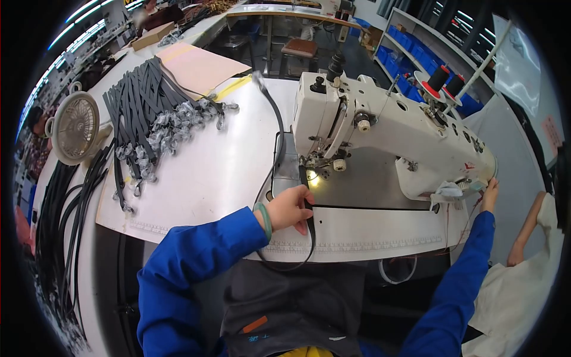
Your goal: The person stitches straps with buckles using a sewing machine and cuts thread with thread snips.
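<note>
A white sewing machine (380, 119) stands on the table, its small lamp lit beside the needle. My left hand (288, 209), with a green bangle on its wrist, pinches a black strap (311, 229) just in front of the presser foot (309, 163). The strap runs under the needle area, and a loop of it hangs over the table's front edge. Its far part arcs up the left side of the machine to a plastic-wrapped end (257, 80). At the machine's far right end, my right hand (490, 193) has its fingers on the handwheel (493, 169).
Several dark straps with plastic-wrapped ends (146, 113) lie in a pile on the left, next to a pink sheet (199, 65). A small fan (80, 125) and more hanging straps (65, 220) are farther left. Thread spools (438, 78) stand behind. Another person's arm (526, 232) shows at right.
</note>
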The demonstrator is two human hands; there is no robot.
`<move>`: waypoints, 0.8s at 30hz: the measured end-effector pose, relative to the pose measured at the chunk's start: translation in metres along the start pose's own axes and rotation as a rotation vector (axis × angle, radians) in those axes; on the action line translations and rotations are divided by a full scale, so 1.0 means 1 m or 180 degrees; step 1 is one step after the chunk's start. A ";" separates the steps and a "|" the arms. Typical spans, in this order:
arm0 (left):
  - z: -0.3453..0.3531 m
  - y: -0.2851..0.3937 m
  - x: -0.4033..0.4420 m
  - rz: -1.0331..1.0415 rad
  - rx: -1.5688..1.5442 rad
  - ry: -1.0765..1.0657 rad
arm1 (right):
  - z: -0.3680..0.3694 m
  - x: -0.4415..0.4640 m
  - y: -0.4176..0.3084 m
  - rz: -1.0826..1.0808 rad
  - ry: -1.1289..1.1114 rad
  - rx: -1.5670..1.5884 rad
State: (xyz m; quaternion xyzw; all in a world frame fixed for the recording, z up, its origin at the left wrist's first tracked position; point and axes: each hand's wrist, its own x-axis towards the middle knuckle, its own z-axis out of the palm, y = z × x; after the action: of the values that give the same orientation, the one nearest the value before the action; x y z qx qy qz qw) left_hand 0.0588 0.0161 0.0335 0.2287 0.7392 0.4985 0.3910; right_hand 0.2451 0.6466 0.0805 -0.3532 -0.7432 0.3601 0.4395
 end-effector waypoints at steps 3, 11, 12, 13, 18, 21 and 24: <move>-0.005 -0.001 0.003 0.1372 0.2262 0.1129 | 0.000 0.002 0.003 -0.0006 0.0045 0.0032; -0.016 -0.023 0.013 0.1828 0.2994 0.1278 | 0.001 0.009 0.007 -0.0139 0.0391 -0.0457; -0.017 -0.023 0.014 0.1817 0.2977 0.1236 | 0.001 0.010 0.005 -0.0173 0.0395 -0.0562; -0.018 -0.022 0.015 0.1805 0.2961 0.1194 | -0.002 0.010 0.003 -0.0140 0.0307 -0.0642; -0.019 -0.021 0.013 0.1831 0.2863 0.1187 | -0.006 0.008 -0.020 -0.0051 0.0095 -0.0935; -0.018 -0.022 0.014 0.1861 0.2887 0.1215 | 0.000 0.004 -0.015 -0.0206 0.0346 -0.0974; -0.019 -0.024 0.015 0.1869 0.2905 0.1209 | -0.002 0.014 0.003 -0.0365 0.0362 -0.0890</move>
State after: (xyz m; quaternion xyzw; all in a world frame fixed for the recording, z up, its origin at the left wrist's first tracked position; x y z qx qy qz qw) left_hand 0.0365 0.0069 0.0105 0.4764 0.8422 0.2489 -0.0419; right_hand 0.2427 0.6601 0.0846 -0.3878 -0.7789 0.2069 0.4473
